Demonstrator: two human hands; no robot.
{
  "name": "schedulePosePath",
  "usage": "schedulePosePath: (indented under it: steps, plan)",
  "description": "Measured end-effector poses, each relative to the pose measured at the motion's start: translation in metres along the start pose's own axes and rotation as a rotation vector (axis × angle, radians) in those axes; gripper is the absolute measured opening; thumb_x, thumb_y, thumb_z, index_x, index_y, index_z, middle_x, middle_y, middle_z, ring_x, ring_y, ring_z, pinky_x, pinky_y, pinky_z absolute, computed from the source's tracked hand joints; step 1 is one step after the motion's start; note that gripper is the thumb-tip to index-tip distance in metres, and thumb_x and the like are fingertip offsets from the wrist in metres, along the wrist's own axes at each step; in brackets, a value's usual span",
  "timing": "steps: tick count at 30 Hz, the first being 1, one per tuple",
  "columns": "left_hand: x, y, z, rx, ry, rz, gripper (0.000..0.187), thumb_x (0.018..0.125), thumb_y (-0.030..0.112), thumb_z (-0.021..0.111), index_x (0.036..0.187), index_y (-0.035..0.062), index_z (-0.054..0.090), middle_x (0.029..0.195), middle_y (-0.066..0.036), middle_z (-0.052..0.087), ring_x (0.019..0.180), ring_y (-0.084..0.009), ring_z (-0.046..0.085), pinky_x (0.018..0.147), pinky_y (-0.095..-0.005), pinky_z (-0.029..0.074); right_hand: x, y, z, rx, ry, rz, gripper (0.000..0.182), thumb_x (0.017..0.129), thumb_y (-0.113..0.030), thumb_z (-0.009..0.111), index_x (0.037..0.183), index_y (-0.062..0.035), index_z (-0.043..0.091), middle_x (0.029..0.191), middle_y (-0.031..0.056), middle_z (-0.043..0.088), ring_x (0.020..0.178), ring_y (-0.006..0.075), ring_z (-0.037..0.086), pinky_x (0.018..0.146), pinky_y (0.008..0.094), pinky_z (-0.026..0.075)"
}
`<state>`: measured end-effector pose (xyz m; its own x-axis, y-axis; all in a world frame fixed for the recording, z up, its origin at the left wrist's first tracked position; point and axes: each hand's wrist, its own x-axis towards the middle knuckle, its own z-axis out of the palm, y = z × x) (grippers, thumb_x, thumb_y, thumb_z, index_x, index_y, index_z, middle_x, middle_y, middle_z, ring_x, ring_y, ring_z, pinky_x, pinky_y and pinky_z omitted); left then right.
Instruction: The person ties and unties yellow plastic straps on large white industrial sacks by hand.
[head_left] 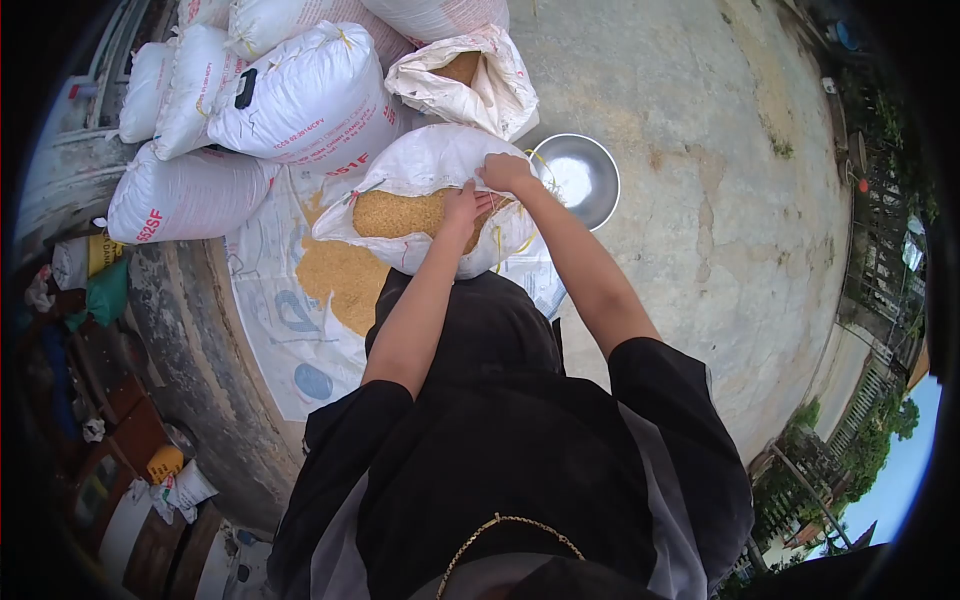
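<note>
In front of me stands a white woven sack [420,155] with its mouth wide, filled with golden-brown grain [395,212]. My left hand [466,208] lies on the grain inside the mouth, its fingers stretched toward the right side. At the far right edge of the mouth, my right hand [508,173] is closed on the sack's rim. Yellow string [545,168] shows beside the right hand, near the metal bowl [578,180]. The sack's underside is partly hidden by my leg.
Behind stand several full white sacks [310,95], one with a black device on it. Another open sack [470,75] holds brown grain. Spilled grain [345,285] lies on a white sheet [290,350] to the left. Concrete floor [700,210] spreads right.
</note>
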<state>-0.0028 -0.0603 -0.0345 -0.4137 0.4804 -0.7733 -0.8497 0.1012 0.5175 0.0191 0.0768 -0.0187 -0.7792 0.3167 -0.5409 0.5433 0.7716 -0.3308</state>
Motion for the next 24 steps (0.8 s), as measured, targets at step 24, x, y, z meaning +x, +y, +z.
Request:
schedulePosePath:
  steps: [24]
  plan:
    - [0.013, -0.011, 0.000, 0.019, 0.076, 0.112, 0.031, 0.097, 0.020, 0.051, 0.109, -0.0078, 0.051, 0.094, -0.020, 0.063, 0.080, -0.0284, 0.069, 0.068, -0.0355, 0.059, 0.040, 0.005, -0.018, 0.039, -0.437, -0.018, 0.047, 0.088, -0.040, 0.052, 0.077, 0.0038, 0.064, 0.068, 0.0146, 0.066, 0.055, 0.0226, 0.064, 0.054, 0.0364, 0.053]
